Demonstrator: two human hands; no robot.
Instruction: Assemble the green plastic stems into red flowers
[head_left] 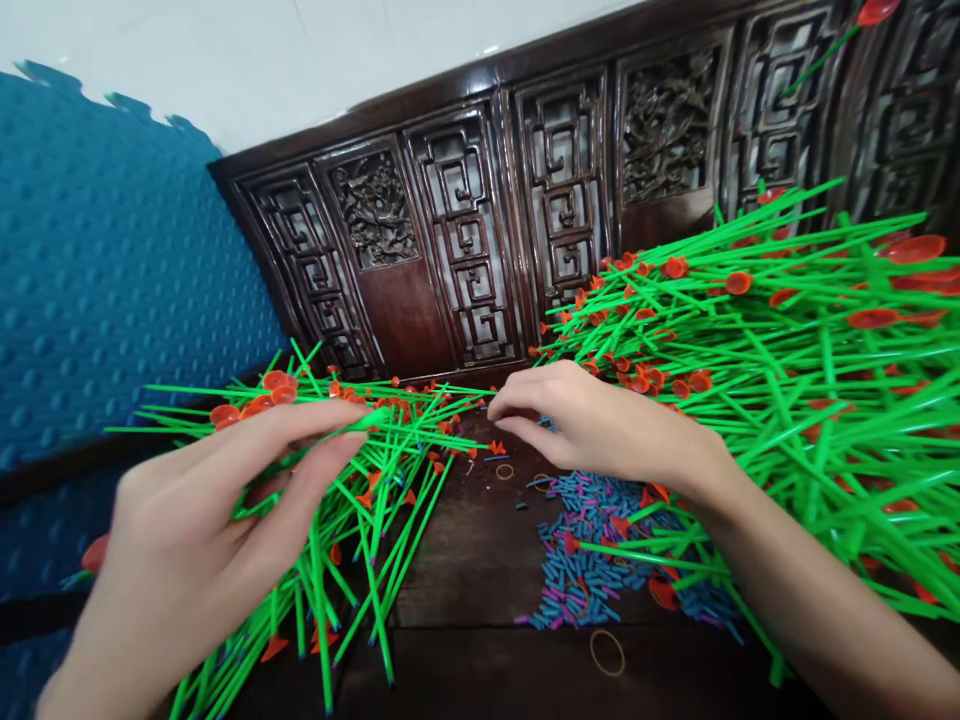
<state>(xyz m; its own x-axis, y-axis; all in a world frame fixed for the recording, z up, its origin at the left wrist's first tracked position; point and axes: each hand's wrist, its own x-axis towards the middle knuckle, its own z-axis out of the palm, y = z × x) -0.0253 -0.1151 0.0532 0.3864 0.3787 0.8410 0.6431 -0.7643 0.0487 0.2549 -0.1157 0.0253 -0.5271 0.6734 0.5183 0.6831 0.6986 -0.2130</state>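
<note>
Hands [202,520]: two; stick piles [787,380]: two

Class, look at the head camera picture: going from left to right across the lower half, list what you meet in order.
Blue foam mat → left hand pinching a green stick → left pile of green sticks → right hand → heap of small blue tubes → right pile of green sticks.

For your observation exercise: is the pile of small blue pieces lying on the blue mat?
No, the small blue pieces lie on the dark wooden surface, apart from the mat.
</note>
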